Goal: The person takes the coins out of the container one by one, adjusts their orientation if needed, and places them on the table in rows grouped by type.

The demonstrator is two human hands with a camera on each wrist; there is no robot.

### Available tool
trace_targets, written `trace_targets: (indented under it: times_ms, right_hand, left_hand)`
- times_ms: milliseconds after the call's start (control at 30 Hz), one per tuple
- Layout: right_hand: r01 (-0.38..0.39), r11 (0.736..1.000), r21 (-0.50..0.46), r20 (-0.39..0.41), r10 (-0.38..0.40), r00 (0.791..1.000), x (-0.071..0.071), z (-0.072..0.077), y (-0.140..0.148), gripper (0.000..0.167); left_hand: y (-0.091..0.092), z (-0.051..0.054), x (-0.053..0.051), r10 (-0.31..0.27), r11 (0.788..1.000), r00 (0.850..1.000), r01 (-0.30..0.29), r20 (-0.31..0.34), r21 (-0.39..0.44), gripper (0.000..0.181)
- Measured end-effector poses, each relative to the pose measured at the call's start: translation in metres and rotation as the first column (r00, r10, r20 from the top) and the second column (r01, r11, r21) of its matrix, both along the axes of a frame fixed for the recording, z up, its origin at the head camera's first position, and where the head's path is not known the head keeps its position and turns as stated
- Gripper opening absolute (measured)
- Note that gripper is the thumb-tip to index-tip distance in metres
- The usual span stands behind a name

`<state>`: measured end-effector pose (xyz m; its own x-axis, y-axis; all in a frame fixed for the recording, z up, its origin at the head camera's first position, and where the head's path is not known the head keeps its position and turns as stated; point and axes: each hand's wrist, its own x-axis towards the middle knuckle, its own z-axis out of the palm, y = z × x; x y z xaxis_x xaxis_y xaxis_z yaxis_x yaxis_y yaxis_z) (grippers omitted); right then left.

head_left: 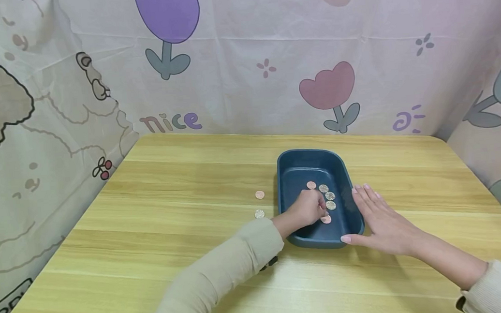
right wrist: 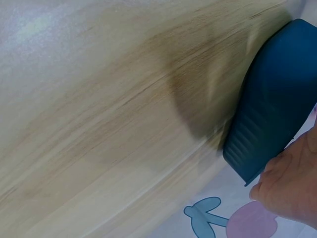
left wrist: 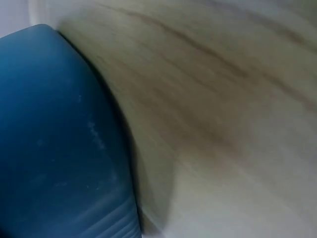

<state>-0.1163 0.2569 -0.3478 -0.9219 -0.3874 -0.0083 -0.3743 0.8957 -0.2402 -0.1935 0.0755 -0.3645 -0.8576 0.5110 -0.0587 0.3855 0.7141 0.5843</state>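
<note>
A dark blue rectangular tray (head_left: pixel 298 243) stands on the table with several coins inside, copper-coloured ones like the coin (head_left: pixel 311 185) and pale gold ones like the coin (head_left: pixel 330 196). My left hand (head_left: pixel 308 206) reaches over the tray's left wall, its fingers curled and the fingertips pinching at a copper-coloured coin (head_left: pixel 326 220) near the tray floor. The palm side is hidden. Flat against the tray's right outer wall rests my right hand (head_left: pixel 384 227), fingers straight, thumb at the near right corner. In the right wrist view, part of a hand (right wrist: pixel 292 181) touches the tray (right wrist: pixel 277 94).
Left of the tray, a copper-coloured coin (head_left: pixel 259 194) and a silvery coin (head_left: pixel 259 214) lie on the wooden table (head_left: pixel 182 180). A printed cloth (head_left: pixel 246 93) hangs behind the table and along both sides. In the left wrist view the tray's outer wall (left wrist: pixel 59 139) fills the left.
</note>
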Motion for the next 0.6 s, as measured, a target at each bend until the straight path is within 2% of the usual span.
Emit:
trace_targets:
  times_ms: [100,267,400,600]
  right_hand:
    - [0.004,1.000,0.004,0.003,-0.004,1.000,0.0002,-0.0001,0.0002,0.103]
    - [0.002,1.000,0.003,0.001,-0.002,1.000,-0.0006,-0.0005,-0.0001,0.103]
    - [0.001,1.000,0.002,0.000,-0.001,1.000,-0.0008,-0.0005,-0.0001,0.103]
    - [0.006,1.000,-0.001,0.007,-0.006,1.000,0.0000,0.0000,-0.0005,0.104]
  left_hand:
    - [0.0044,-0.0026,-0.0008,-0.010,0.997,0.999,0.013,0.047,-0.071,0.015]
    - [0.0073,-0.0033,0.0000,-0.073,0.980,0.997,0.075,0.021,-0.183,0.018]
    - [0.0080,-0.0026,0.0013,-0.086,0.975,0.996,0.086,0.010,-0.206,0.010]
    - [0.0068,-0.0024,0.0024,-0.113,0.972,0.993,0.115,0.020,-0.204,0.049]
